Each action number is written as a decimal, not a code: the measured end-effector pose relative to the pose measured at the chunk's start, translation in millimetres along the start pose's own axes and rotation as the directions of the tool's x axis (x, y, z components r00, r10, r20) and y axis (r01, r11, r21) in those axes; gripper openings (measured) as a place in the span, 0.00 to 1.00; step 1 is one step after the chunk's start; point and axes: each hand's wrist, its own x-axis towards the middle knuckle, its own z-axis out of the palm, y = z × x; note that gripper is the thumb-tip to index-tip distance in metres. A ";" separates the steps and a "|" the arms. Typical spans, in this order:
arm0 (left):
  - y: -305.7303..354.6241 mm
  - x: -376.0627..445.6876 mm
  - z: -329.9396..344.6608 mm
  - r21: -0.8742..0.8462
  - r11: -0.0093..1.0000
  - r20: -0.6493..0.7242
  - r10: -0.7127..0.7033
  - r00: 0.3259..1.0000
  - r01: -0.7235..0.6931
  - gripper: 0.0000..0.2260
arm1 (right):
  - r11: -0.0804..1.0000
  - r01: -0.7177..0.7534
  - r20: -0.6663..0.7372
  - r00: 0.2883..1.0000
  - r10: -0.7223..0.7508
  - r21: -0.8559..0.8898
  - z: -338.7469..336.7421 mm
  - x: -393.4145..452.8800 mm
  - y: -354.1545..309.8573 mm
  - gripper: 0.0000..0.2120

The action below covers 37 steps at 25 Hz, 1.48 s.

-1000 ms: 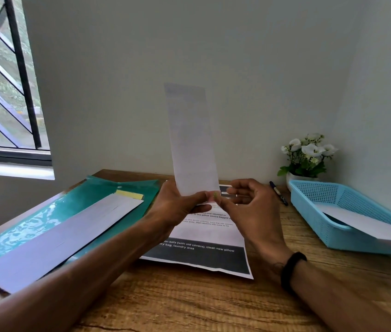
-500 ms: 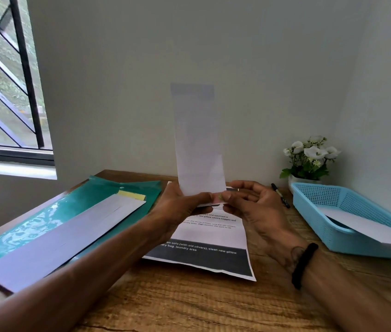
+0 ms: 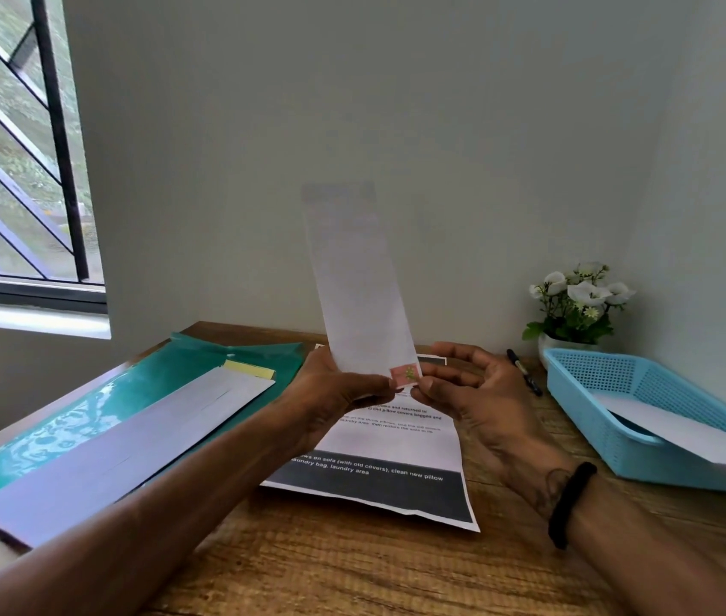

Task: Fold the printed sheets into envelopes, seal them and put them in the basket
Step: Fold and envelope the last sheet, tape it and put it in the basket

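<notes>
Both hands — left hand [image 3: 334, 389], right hand [image 3: 477, 393] — pinch with their fingers the lower end of an upright folded envelope [image 3: 356, 282] bearing a pink sticker [image 3: 405, 374], above a printed sheet [image 3: 397, 464] reading "clean new pillow" on the table [image 3: 352, 566]; basket [image 3: 610, 420] at right.

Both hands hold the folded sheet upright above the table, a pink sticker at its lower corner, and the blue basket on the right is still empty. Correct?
Not quite: in the head view the blue basket already holds a folded white sheet. Otherwise right: both hands hold the upright sheet with its pink sticker.

Three envelopes [image 3: 359, 277], one basket [image 3: 646, 420]
</notes>
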 end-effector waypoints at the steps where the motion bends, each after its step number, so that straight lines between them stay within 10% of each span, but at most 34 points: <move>1: 1.2 -0.2 0.5 -0.009 1.000 -0.005 -0.021 1.000 0.021 0.30 | 1.000 -0.001 -0.001 1.000 0.001 -0.005 -0.6 0.6 0.1 0.21; 11: 32.1 12.5 -31.4 -0.248 0.954 -0.357 0.072 0.931 -0.169 0.11 | 0.890 0.118 -0.012 0.990 -0.138 -0.441 -17.6 11.1 7.3 0.20; 18: 39.4 8.7 -32.5 -0.225 0.957 -0.356 0.094 0.930 -0.183 0.09 | 0.822 0.197 -0.130 0.941 -0.311 -0.535 -19.3 11.9 -4.5 0.16; 30: 45.8 7.0 -25.3 -0.342 0.872 -0.236 0.282 0.930 -0.351 0.10 | 0.163 0.607 0.401 0.679 -0.615 -0.778 39.6 9.5 -81.3 0.18; 37: 45.9 5.6 -17.8 0.049 0.858 -0.236 0.508 0.828 -0.512 0.07 | -0.232 0.592 0.604 0.570 -0.557 -0.772 77.4 18.5 -126.1 0.30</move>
